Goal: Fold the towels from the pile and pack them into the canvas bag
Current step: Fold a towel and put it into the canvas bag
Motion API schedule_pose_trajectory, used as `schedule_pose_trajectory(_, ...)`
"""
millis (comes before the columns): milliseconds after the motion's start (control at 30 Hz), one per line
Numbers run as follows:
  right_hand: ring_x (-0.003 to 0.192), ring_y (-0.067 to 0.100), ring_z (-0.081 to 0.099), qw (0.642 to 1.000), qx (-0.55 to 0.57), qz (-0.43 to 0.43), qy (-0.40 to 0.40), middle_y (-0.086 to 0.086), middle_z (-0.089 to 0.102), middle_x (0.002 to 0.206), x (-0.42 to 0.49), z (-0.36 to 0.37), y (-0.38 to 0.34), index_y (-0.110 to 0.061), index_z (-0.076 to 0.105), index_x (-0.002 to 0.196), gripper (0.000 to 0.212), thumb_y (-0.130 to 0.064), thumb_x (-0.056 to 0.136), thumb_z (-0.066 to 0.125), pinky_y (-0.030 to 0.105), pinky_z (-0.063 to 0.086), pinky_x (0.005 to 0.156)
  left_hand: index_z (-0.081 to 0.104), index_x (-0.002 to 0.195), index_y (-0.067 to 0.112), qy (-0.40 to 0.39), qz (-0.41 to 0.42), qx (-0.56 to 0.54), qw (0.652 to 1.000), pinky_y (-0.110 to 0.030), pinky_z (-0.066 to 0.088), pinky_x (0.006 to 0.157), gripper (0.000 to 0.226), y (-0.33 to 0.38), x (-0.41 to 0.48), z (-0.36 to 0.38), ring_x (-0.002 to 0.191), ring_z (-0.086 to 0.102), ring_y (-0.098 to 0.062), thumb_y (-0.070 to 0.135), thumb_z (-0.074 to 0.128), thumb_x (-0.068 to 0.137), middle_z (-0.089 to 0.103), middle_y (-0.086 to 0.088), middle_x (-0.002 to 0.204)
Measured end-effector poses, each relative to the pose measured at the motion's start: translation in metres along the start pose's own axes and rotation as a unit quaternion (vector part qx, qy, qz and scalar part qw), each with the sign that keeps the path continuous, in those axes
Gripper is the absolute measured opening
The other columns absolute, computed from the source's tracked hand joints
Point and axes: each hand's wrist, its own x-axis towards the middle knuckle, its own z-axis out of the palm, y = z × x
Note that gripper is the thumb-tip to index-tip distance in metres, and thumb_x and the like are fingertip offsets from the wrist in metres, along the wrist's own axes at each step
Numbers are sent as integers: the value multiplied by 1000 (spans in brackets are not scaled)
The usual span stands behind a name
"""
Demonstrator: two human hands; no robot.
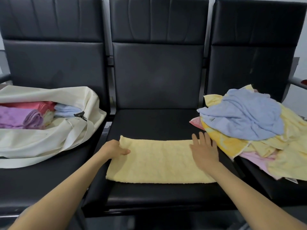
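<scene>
The soft pale yellow towel (157, 161) lies on the middle black seat (154, 120). Left grip (114, 149) pinches its left edge; right grip (205, 150) lies flat and open on it. Cream canvas bag (49, 140) sits left, messy towel pile (249, 123) right.

Nubbly terry-cloth towel (159, 161) on smooth, faintly glossy leatherette seat (149, 123)

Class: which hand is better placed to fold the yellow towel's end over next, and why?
Probably left: the left hand pinches the yellow towel at its left edge; the right hand lies flat on top.
</scene>
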Motion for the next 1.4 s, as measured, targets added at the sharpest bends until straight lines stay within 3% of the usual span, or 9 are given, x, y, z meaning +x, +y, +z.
schedule_pose_trajectory(200,148,17,-19,965,172,-147,-136,-10,-13,161,-20,3,-32,-41,-4,152,67,-68,92,6,48,-11,118,44,82,12,110,34,-74,991,-34,35,66,29,-4,1,4,84,52,-24,36,49,97,56,-6,88)
schedule_pose_trajectory(367,147,16,-22,970,143,-144,-137,-11,-19,160,-19,8,-36,-42,-10,151,68,-70,91,7,50,-15,117,58,114,8,-27,-7,-407,913,-36,52,75,31,7,-13,-14,93,66,-26,32,57,95,68,-9,104)
schedule_pose_trajectory(567,148,14,-17,969,165,-140,-121,-11,-12,161,-21,8,-37,-41,-2,153,58,-59,99,10,47,-13,118,56,112,10,-109,55,-536,835,-31,54,66,20,50,-41,-16,81,66,-20,23,54,98,67,-10,98)
schedule_pose_trajectory(667,149,11,1,946,279,-128,-106,-11,13,161,-17,3,-31,-37,29,149,45,-42,105,22,39,-5,119,54,106,9,-135,76,-539,828,-33,51,67,17,91,-51,-3,73,61,-19,22,57,96,61,-8,87)
schedule_pose_trajectory(800,130,13,44,828,552,-19,-97,-6,55,135,-16,-10,-17,-22,64,123,31,-21,102,42,26,31,106,50,114,5,-193,94,-492,844,-34,49,70,27,145,-59,27,78,57,-19,24,58,96,56,-10,93)
schedule_pose_trajectory(1033,91,24,69,639,727,199,-153,13,73,98,-5,-24,17,-8,66,104,43,-40,103,37,34,55,76,52,117,6,-237,81,-445,860,-25,57,63,24,194,-60,81,81,67,-16,23,49,101,70,-5,95)
schedule_pose_trajectory(1200,101,26,64,707,650,203,-189,10,68,108,-1,-23,28,-13,58,127,58,-56,89,53,43,50,95,55,106,2,-266,43,-420,866,-34,60,68,31,195,-62,94,71,61,-20,29,39,104,59,-10,90)
schedule_pose_trajectory(1300,99,19,60,799,562,132,-168,4,63,103,-8,-29,27,-16,58,115,33,-29,86,68,36,51,87,58,109,5,-155,108,-355,915,-28,55,68,25,185,-58,94,71,59,-15,22,40,103,61,-6,93)
schedule_pose_trajectory(1400,104,22,54,879,443,106,-144,11,53,125,-9,-29,28,-9,31,139,58,-12,89,61,31,47,81,62,117,11,3,229,-171,958,-24,45,87,29,159,-50,96,101,54,-11,16,39,100,60,1,118)
